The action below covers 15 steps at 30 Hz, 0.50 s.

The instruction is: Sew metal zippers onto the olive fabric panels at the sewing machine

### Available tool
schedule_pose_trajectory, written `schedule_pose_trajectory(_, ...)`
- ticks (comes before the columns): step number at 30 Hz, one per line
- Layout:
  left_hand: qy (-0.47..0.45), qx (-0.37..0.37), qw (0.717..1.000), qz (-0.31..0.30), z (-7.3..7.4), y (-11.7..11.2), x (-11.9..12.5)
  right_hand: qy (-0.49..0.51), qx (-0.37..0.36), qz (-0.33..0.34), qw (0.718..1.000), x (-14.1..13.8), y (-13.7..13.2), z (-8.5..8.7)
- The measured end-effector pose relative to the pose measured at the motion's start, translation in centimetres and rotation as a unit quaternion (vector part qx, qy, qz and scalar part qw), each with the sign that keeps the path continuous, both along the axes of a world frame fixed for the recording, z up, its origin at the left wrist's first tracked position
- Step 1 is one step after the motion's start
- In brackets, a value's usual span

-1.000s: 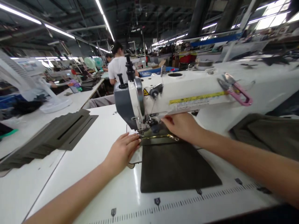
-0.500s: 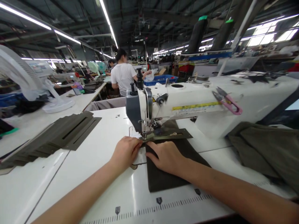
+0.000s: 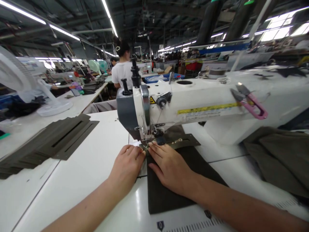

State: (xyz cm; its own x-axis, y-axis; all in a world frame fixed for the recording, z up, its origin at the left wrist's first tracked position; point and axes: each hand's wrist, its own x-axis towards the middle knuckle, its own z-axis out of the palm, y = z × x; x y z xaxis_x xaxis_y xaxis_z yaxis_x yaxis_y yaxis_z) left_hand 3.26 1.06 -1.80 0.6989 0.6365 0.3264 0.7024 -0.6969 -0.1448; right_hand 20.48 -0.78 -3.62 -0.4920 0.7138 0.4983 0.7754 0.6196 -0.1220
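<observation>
A white sewing machine stands over the table, its presser foot down near my fingertips. A dark olive fabric panel lies below the foot, with a strip bearing a zipper across its far edge. My left hand is closed, thumb and fingers pinching the fabric edge just left of the foot. Stretched out flat, my right hand presses on the fabric just right of the foot. The fabric under my fingertips is hidden.
Overlapping olive pieces with slots lie at the left. More olive fabric is heaped at the right. Pink-handled thread snips rest against the machine arm. A white fan and a person in a white shirt are beyond.
My view has moved closer to the machine. My right fingers have straightened and slid forward beside the presser foot. The fabric panel appears slightly nearer me. My left hand keeps its pinch.
</observation>
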Motion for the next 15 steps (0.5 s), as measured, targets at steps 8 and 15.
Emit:
schedule_pose_trajectory(8,0.008,0.026,1.0,0.0,-0.01,0.28,0.36,0.01,-0.044,0.015,0.999,0.16,0.52,-0.57)
schedule_pose_trajectory(15,0.003,0.014,1.0,0.004,-0.19,0.93,0.35,0.019,-0.053,0.016,0.998,0.13,1.02,-0.59)
